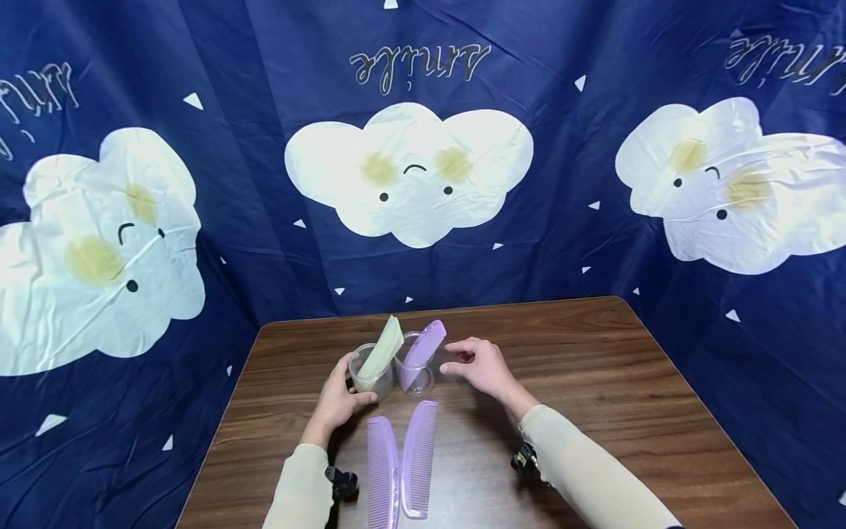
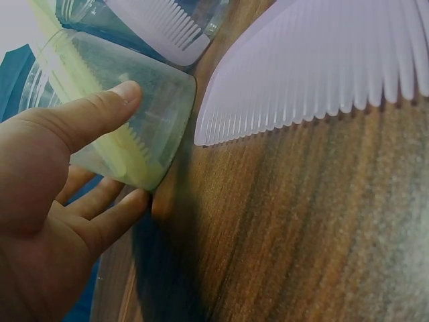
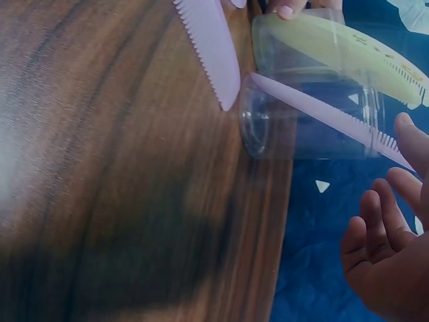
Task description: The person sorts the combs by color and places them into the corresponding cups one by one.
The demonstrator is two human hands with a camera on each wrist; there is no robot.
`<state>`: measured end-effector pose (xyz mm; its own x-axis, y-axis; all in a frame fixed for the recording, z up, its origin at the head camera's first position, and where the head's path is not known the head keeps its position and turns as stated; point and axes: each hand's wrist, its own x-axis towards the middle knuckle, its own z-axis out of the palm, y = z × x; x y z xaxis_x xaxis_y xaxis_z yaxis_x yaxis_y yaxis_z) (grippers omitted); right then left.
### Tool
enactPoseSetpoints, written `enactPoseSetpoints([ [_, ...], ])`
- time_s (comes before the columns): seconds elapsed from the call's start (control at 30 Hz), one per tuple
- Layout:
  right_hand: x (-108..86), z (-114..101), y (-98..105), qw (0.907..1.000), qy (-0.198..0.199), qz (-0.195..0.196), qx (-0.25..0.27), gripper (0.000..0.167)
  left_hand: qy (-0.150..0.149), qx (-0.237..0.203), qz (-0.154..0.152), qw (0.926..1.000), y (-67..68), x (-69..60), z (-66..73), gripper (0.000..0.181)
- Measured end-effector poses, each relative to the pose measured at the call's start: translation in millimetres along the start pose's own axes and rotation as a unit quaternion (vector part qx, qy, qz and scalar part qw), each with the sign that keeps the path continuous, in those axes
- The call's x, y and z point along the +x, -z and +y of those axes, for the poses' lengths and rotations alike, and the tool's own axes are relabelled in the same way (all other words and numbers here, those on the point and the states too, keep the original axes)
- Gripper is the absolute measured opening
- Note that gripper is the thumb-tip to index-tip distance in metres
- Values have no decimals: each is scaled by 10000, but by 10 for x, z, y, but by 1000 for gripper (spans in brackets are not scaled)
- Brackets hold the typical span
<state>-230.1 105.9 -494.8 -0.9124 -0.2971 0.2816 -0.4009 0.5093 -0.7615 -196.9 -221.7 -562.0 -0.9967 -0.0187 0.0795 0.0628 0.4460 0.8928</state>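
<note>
Two clear cups stand side by side. The left cup (image 1: 371, 382) holds light green combs (image 1: 383, 350); my left hand (image 1: 337, 399) grips its side, thumb in front and fingers around the far side, as the left wrist view (image 2: 74, 174) also shows. In the right cup (image 3: 322, 143) leans a purple comb (image 1: 423, 354). Just right of that comb, my right hand (image 1: 482, 366) is held with fingers loosely bent and parted from the thumb, nothing between them; the right wrist view shows this hand (image 3: 392, 248) apart from the cup.
Two more purple combs, one on the left (image 1: 382, 470) and one on the right (image 1: 419, 459), lie on the brown wooden table (image 1: 568, 441) in front of the cups. A dark blue cloth (image 1: 568, 264) with white clouds hangs behind and beside the table.
</note>
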Motion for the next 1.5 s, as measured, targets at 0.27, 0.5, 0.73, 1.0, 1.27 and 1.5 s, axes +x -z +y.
enactPoseSetpoints([
  [0.27,-89,74,-130,9993,-147,-329,104,38,-27,0,-6,10000,8,-7,-10,100],
  [0.5,-180,153,-221,9986,-58,-521,13,34,-5,10,-10,10000,5,-11,-11,100],
  [0.73,-252,240,-301,9970,-25,-768,1,40,-14,37,0,10000,8,-6,-21,100],
  [1.0,-292,271,-423,9949,21,-1004,-13,39,-38,19,33,10000,-4,-8,-11,100],
  [1.27,-311,246,-513,9924,-41,-1233,0,39,29,36,54,10000,1,-14,-16,100],
  [1.5,-309,251,-566,9902,-127,-1384,-129,43,34,45,22,10000,-1,-12,-10,100],
])
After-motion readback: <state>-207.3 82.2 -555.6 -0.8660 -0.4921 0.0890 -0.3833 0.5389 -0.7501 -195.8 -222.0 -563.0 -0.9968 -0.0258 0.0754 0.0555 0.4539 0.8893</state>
